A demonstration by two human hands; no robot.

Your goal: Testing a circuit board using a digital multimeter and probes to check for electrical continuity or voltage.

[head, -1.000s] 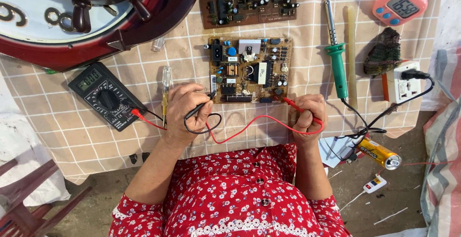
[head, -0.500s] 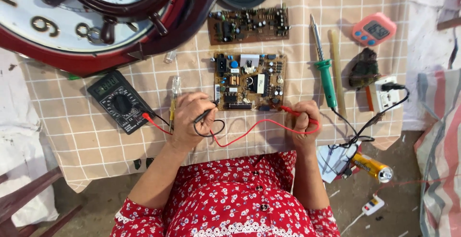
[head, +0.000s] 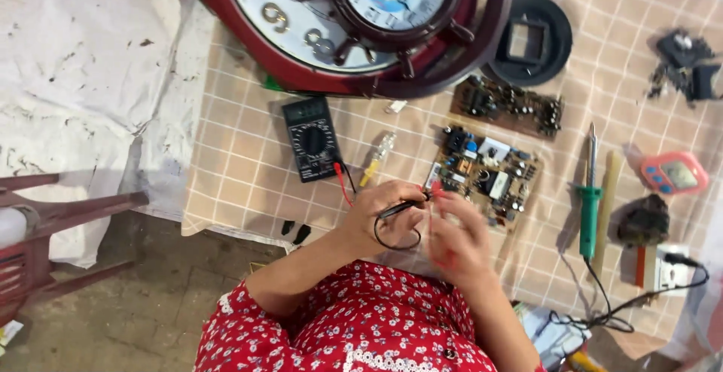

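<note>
Black probe (head: pixel 399 208) pinched in left hand (head: pixel 380 218); right hand (head: pixel 456 240) blurred, grip unclear; multimeter (head: pixel 310 138) nearby.

Large wall clock (head: pixel 354 18), green-handled soldering iron (head: pixel 590 202), pink timer (head: pixel 674 175), second circuit board (head: pixel 508 106).

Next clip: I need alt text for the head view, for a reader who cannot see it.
Seen from above, a person's left hand holds a black probe at the edge of a circuit board, with the blurred right hand beside it. On the checked cloth lie a black meter, a green-handled soldering iron and a large red-rimmed clock.
</note>
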